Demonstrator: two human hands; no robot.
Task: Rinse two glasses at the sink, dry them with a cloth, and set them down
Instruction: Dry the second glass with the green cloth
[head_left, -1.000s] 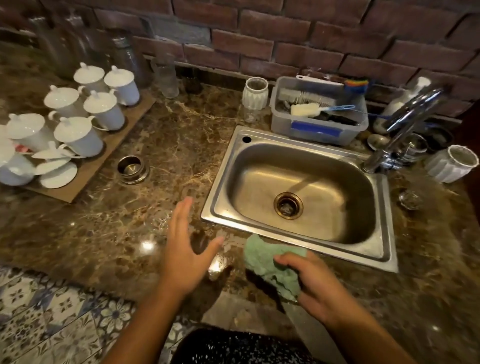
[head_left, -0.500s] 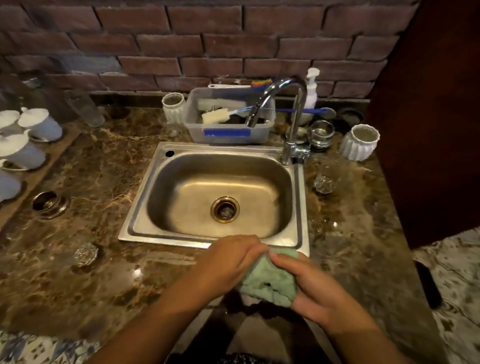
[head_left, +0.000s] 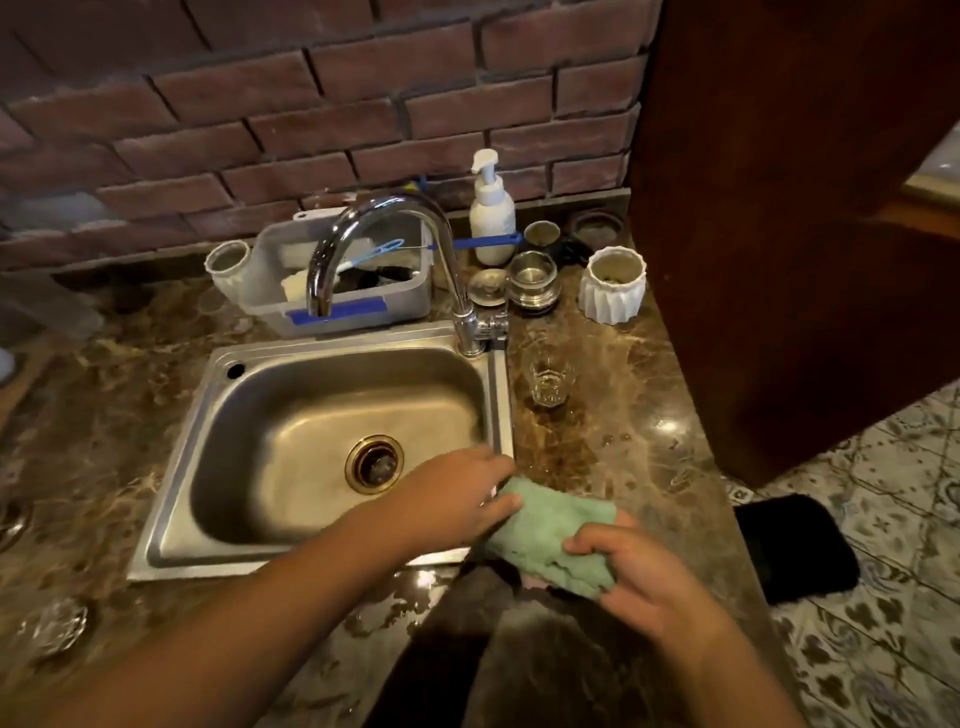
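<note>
Green cloth lies left-to-right (right end nearer us); our left hand pinches one end, our right hand curls round the other.

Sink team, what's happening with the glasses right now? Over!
Left hand and right hand both grip the green cloth. Glass upright on counter, right of sink, untouched. Nothing blocking it.
</note>
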